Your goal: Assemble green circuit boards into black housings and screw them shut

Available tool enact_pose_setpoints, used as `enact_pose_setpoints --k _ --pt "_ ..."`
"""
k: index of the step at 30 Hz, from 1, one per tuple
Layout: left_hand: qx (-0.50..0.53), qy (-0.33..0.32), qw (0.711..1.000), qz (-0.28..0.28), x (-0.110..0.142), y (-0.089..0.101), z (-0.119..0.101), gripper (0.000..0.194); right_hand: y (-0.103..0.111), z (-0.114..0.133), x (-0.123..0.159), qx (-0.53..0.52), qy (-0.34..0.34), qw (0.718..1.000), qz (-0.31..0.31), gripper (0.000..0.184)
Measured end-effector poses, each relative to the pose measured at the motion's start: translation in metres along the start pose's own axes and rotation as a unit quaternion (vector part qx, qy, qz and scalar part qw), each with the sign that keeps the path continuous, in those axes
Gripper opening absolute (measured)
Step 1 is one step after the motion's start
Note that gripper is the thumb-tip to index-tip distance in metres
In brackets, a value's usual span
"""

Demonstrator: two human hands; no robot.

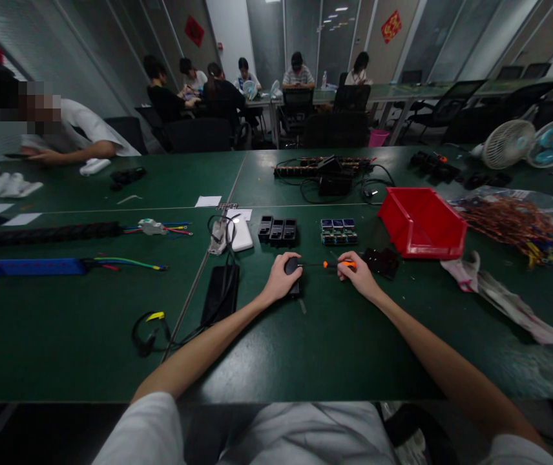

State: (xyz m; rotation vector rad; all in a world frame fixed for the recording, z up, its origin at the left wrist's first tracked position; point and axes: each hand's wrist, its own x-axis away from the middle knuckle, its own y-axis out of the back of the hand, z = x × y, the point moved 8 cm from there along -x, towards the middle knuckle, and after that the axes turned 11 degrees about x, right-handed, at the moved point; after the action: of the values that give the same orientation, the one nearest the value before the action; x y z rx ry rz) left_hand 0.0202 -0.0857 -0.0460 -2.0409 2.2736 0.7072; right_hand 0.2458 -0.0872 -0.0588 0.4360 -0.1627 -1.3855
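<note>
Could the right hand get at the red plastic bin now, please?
Probably yes: the right hand holds an orange-handled screwdriver, but only flat black pieces lie between it and the nearby bin.

Workshop-style rm w/ office fittings: green worktables (267,349) hold cable bundles (509,223), small circuit modules (338,231) & a red parts bin (422,223); ppl (298,74) sit at tables in the bkgd, nr mesh-backed office chairs (455,103) & glass partitions (300,32).

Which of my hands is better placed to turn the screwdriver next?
Probably your right hand: it holds the orange screwdriver, whose shaft points toward the black piece. Your left hand is gripping that piece, so it seems better suited to steadying it.
</note>
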Motion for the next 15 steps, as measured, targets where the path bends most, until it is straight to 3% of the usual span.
enact_pose_setpoints --k 3,15 --pt "0.000 0.002 1.000 0.000 0.0001 0.0002 0.0003 0.029 0.0033 0.0036 0.0007 -0.001 0.011 1.000 -0.012 0.033" --pt "0.002 -0.002 1.000 0.002 -0.0001 -0.0006 -0.0004 0.029 -0.0007 0.0035 0.0005 -0.007 -0.006 1.000 -0.002 0.027"
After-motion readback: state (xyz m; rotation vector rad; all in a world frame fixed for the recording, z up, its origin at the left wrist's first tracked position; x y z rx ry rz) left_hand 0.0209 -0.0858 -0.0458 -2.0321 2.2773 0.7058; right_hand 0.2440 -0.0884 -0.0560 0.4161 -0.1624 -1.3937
